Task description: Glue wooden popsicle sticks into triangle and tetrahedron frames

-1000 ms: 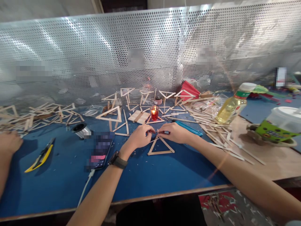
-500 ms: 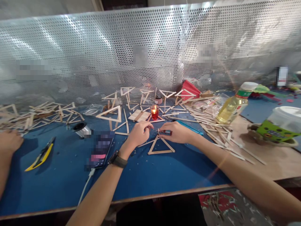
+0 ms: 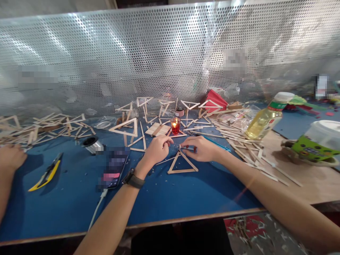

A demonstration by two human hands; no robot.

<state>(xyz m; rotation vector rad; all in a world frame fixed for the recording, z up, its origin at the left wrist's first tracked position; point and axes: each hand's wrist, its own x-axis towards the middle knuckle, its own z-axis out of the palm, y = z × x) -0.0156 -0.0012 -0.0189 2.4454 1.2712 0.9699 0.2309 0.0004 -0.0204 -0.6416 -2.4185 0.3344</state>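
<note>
A triangle of flat wooden sticks (image 3: 183,171) lies on the blue table, and a short wooden stick (image 3: 180,147) stands up at its far corner. My right hand (image 3: 203,149) comes from the right, thumb and fingers closed at this upright stick. Left of the corner, my left hand (image 3: 158,148) hovers with its fingers curled in; whatever they may hold is hidden. A thin stick (image 3: 164,162) lies below the left hand, beside the triangle. Just beyond both hands, a candle burns in a red glass (image 3: 175,126).
Stick frames (image 3: 132,127) stand behind, and loose sticks (image 3: 247,143) pile up at right near an oil bottle (image 3: 265,118) and a tub (image 3: 316,143). A phone (image 3: 115,168), a spool (image 3: 92,144) and a yellow cutter (image 3: 47,173) lie left. Another person's hand (image 3: 12,156) rests far left.
The fingers of my right hand have shifted slightly at the upright stick. My left hand and the triangle stay nearly where they were.
</note>
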